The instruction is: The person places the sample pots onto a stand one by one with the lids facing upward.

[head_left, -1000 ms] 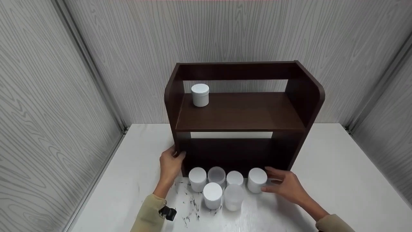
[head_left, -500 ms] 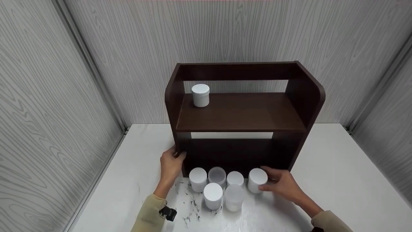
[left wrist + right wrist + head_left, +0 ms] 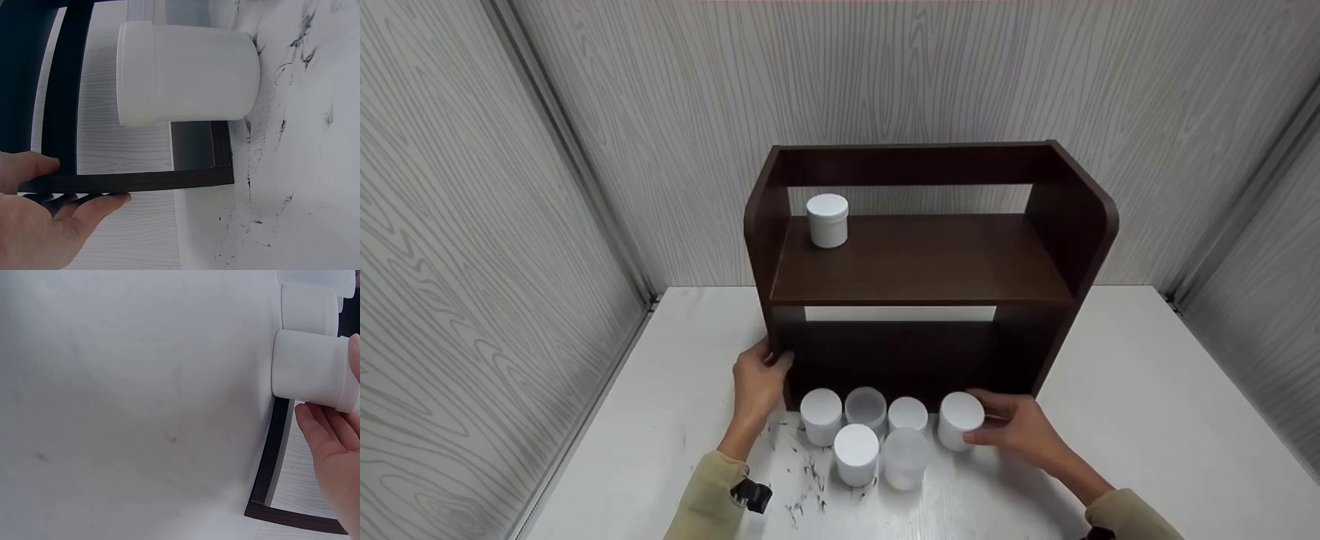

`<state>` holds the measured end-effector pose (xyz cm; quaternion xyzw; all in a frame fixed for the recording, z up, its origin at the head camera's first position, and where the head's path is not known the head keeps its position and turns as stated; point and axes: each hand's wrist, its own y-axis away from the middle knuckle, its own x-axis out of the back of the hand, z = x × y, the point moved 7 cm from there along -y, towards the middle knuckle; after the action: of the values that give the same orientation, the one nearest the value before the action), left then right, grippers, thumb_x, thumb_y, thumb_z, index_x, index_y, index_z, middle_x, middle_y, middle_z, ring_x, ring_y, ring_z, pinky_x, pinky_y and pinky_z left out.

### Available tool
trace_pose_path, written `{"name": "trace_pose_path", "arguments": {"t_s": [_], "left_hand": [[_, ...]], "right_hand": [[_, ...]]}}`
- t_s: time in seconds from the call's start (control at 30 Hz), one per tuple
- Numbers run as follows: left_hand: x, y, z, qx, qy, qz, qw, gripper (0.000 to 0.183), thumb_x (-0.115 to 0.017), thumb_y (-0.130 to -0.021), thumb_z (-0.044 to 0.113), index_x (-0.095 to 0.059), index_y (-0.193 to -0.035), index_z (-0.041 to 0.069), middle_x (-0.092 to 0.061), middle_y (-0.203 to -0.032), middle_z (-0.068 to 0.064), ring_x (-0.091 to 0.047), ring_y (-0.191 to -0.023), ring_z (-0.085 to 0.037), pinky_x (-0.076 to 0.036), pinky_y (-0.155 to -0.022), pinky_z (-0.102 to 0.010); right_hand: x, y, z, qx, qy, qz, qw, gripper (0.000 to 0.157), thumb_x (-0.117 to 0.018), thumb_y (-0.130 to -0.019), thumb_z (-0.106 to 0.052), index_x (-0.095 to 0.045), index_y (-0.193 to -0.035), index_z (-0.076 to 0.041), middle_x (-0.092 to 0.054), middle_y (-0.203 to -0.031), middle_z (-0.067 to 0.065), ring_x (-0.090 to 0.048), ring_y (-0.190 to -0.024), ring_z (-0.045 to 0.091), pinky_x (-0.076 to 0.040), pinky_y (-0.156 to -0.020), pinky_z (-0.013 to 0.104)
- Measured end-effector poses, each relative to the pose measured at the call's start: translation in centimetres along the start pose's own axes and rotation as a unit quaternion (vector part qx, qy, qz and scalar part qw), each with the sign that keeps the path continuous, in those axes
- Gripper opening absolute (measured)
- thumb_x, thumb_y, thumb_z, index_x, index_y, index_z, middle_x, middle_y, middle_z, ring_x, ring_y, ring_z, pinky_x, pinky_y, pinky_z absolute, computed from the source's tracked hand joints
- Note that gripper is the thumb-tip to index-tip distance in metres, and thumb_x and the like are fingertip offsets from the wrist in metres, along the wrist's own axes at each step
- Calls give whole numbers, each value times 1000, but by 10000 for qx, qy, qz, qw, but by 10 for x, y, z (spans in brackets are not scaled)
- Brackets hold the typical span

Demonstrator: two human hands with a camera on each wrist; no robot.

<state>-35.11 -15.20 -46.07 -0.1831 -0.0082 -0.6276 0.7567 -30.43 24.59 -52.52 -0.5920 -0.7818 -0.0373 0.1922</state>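
L fingers (image 3: 107, 203) grip dk-brn shelf (image 3: 922, 259), L side | R fingers (image 3: 315, 424) hold plain wht jar (image 3: 961, 418)

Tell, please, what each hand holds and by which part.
Left hand: the shelf, by its left side panel. Right hand: the rightmost jar, by its upper part.

No text, label, brand, number or sign can be read in any of the three views. The white jars (image 3: 856, 456), the cloudy jars (image 3: 906, 461) and the dark bookshelf (image 3: 922, 259) show plain surfaces, and the black marks (image 3: 306, 23) on the white table (image 3: 1125, 360) are smears and flecks, not letters or figures. The lines on the grey panels (image 3: 885, 75) are a wood-grain pattern, and the black piece (image 3: 754, 495) by the left sleeve (image 3: 705, 495) is too small to tell
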Motion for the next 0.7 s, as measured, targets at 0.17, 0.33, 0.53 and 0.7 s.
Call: {"name": "trace_pose_path", "arguments": {"t_s": [0.17, 0.33, 0.53, 0.7], "left_hand": [[2, -1, 1, 23, -76, 106, 9999, 47, -67, -101, 6, -56, -142, -14, -65, -134, -30, -67, -121, -39, -58, -97, -43], [1, -2, 2, 56, -34, 74, 10000, 47, -67, -100, 6, -57, -141, -13, -65, -133, -30, -67, -121, -39, -58, -96, -43], [1, -2, 0, 41, -62, 84, 9999, 48, -66, -100, 6, -55, -143, -13, -64, -135, -29, -66, -122, -40, -58, -97, -44], [0, -1, 0, 42, -139, 96, 9998, 51, -67, -99, 6, -54, -144, -13, -63, -137, -30, -65, -123, -40, -58, -97, -44]], "right_hand": [[-2, 0, 0, -12, -60, -82, 9999, 67, -92, -82, -14, -65, -141, 1, -66, -139, 18, -65, -125, 35, -55, -100, 31], [0, 2, 0, -28, -68, -65, 10000, 66, -92, -82, -14, -66, -141, 0, -67, -138, 17, -66, -125, 35, -54, -101, 30], [0, 3, 0, -68, -325, -111, 9994, 66, -92, -82, -10, -64, -141, 2, -66, -139, 20, -65, -126, 35, -54, -102, 34], [-1, 4, 2, -124, -365, -146, 9991, 67, -92, -82, -10, -64, -142, 2, -65, -140, 20, -65, -126, 33, -55, -101, 32]]}}
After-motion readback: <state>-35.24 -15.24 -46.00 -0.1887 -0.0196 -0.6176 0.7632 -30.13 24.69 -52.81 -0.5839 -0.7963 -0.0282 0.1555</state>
